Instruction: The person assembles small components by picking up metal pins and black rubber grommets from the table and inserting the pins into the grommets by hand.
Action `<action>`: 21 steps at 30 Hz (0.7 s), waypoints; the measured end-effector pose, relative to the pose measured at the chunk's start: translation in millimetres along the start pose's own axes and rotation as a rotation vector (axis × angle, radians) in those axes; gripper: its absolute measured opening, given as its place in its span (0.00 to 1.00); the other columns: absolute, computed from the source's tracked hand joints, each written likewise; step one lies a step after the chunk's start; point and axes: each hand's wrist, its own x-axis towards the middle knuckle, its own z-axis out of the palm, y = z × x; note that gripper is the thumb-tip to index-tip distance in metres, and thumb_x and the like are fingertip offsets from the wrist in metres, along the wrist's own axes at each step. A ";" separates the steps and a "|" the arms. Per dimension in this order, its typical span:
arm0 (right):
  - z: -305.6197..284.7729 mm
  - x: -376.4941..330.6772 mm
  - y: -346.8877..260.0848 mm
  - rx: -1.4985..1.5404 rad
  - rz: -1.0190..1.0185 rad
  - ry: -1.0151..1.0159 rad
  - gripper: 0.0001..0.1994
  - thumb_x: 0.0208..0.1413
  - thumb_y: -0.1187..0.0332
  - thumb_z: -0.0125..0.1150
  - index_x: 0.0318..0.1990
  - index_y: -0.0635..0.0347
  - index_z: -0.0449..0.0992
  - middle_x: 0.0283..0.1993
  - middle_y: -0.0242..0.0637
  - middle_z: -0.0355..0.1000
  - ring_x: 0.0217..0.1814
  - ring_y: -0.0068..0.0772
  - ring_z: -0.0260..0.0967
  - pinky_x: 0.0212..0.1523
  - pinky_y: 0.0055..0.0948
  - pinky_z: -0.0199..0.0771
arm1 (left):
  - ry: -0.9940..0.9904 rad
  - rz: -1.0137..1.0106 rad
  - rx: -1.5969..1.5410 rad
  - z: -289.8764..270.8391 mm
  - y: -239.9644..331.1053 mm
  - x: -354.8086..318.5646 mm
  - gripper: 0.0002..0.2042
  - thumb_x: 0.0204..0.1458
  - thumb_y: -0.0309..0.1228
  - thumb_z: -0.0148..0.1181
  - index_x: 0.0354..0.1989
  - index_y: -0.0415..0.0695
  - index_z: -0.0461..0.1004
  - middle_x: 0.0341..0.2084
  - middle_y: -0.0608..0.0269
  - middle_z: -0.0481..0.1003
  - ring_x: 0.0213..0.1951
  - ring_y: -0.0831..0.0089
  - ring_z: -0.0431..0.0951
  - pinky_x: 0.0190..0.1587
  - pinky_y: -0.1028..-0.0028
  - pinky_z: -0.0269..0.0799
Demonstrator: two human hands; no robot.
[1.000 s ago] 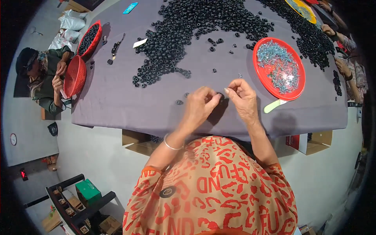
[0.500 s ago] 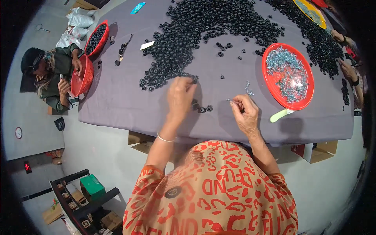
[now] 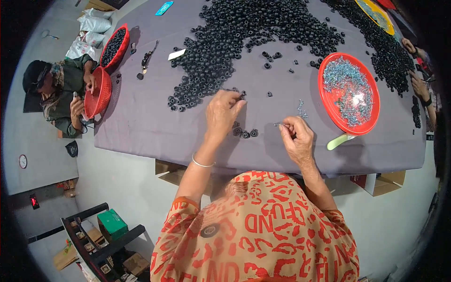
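Note:
At the near edge of a large pile of black ring-like plastic parts, my left hand is closed, with one small black plastic part at its thumb and fingertips. Several similar black parts lie on the cloth just right of my left wrist. My right hand pinches a small silvery screw-like piece between thumb and forefinger, held level and pointing left. A little cluster of silvery pieces rests beyond the right hand. More of them fill part of a red round tray to its right.
A pale green handle sticks out by the tray. Grey cloth covers the table. At left, a person sits by red baskets. Another person's hands are at the far right, beside more black parts.
My left hand has shifted slightly right along the pile's edge, and a black part now shows at its fingertips. The right hand keeps its pinch. The whole view has shifted slightly.

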 end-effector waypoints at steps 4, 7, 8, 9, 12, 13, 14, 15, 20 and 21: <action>-0.1 -0.1 -3.5 0.008 -0.008 -0.001 0.08 0.43 0.81 0.59 0.31 0.63 0.70 0.24 0.32 0.64 0.21 0.21 0.59 0.22 0.19 0.62 | -0.054 -0.219 -0.385 -1.2 -1.4 -5.5 0.11 0.41 0.30 0.65 0.33 0.38 0.75 0.27 0.63 0.75 0.24 0.77 0.73 0.26 0.78 0.69; -0.9 -0.4 -3.3 0.020 -0.016 -0.001 0.07 0.43 0.80 0.59 0.31 0.62 0.70 0.24 0.32 0.64 0.22 0.21 0.59 0.22 0.19 0.62 | -0.177 -0.467 -0.804 -13.7 8.9 -10.6 0.11 0.46 0.28 0.61 0.38 0.38 0.74 0.31 0.61 0.75 0.26 0.79 0.73 0.25 0.80 0.68; -1.9 -0.7 -3.7 0.022 -0.013 -0.004 0.07 0.43 0.80 0.58 0.31 0.63 0.70 0.24 0.32 0.64 0.22 0.21 0.60 0.23 0.19 0.62 | -0.178 -0.467 -0.802 -16.9 9.7 -13.2 0.11 0.46 0.28 0.61 0.38 0.38 0.74 0.31 0.61 0.75 0.26 0.79 0.73 0.25 0.80 0.68; -2.7 -0.3 -4.3 0.025 -0.012 -0.008 0.07 0.43 0.80 0.58 0.31 0.63 0.69 0.24 0.32 0.64 0.22 0.21 0.60 0.23 0.19 0.62 | -0.214 -0.544 -1.040 -20.6 10.2 -15.5 0.12 0.48 0.27 0.58 0.41 0.38 0.72 0.31 0.59 0.75 0.27 0.79 0.73 0.26 0.80 0.68; -4.7 -1.9 -5.2 0.030 -0.011 -0.016 0.07 0.43 0.80 0.58 0.31 0.63 0.70 0.25 0.32 0.65 0.22 0.21 0.60 0.23 0.19 0.62 | -0.268 -0.667 -1.360 -29.5 16.2 -26.3 0.12 0.51 0.25 0.55 0.44 0.37 0.70 0.31 0.59 0.74 0.28 0.78 0.72 0.26 0.80 0.68; -5.0 -2.0 -4.7 0.033 -0.009 -0.017 0.07 0.43 0.80 0.58 0.31 0.63 0.70 0.25 0.32 0.65 0.22 0.21 0.60 0.23 0.19 0.62 | -0.289 -0.715 -1.444 -32.0 17.9 -30.1 0.12 0.51 0.25 0.53 0.45 0.36 0.70 0.31 0.59 0.74 0.29 0.78 0.71 0.26 0.80 0.67; -5.0 -0.7 -3.2 0.037 -0.013 -0.016 0.07 0.43 0.80 0.58 0.31 0.63 0.70 0.25 0.32 0.65 0.22 0.21 0.60 0.24 0.19 0.62 | -0.288 -0.719 -1.441 -33.2 18.7 -32.6 0.12 0.51 0.25 0.53 0.45 0.36 0.70 0.31 0.59 0.74 0.29 0.78 0.71 0.26 0.80 0.67; -5.5 -1.4 -1.9 0.039 -0.013 -0.015 0.07 0.44 0.80 0.58 0.31 0.63 0.70 0.25 0.32 0.65 0.22 0.21 0.60 0.24 0.19 0.62 | -0.310 -0.705 -1.498 -33.3 19.7 -36.8 0.13 0.52 0.26 0.53 0.45 0.36 0.69 0.31 0.59 0.73 0.28 0.78 0.70 0.26 0.80 0.67; -5.2 -2.2 2.7 0.053 -0.014 -0.018 0.06 0.44 0.79 0.59 0.31 0.63 0.70 0.26 0.30 0.67 0.23 0.20 0.60 0.24 0.19 0.62 | -0.326 -0.735 -1.602 -32.7 26.9 -55.0 0.13 0.52 0.27 0.53 0.44 0.34 0.70 0.29 0.59 0.73 0.25 0.79 0.68 0.25 0.81 0.67; -5.3 -2.4 4.1 0.063 -0.009 -0.023 0.06 0.44 0.79 0.59 0.31 0.63 0.70 0.25 0.30 0.67 0.23 0.19 0.59 0.24 0.19 0.62 | -0.329 -0.722 -1.585 -30.4 25.9 -58.5 0.13 0.51 0.27 0.53 0.44 0.34 0.70 0.29 0.58 0.73 0.25 0.79 0.68 0.25 0.80 0.67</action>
